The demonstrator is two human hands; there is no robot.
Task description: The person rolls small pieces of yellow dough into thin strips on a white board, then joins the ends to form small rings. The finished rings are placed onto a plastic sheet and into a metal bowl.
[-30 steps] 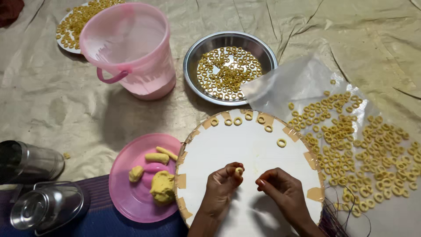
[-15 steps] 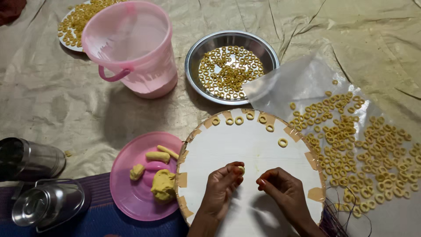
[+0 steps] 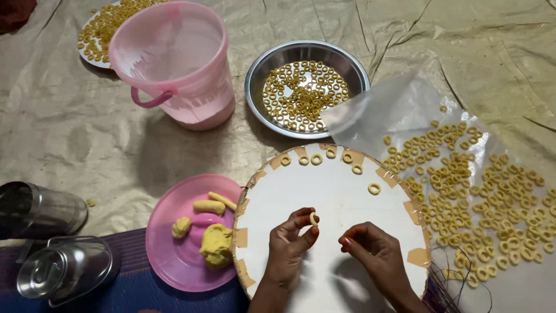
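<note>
Shaping step, I'd say — left hand (image 3: 289, 246) pinches a small dough ring (image 3: 313, 218) above the white round board (image 3: 330, 191); right hand (image 3: 370, 249), fingertips pressed together, holds nothing — setting it down calls for gentleness.

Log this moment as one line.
left hand: pinching dough ring | right hand: empty, beside | over white round board | pink plate: dough lumps
</note>
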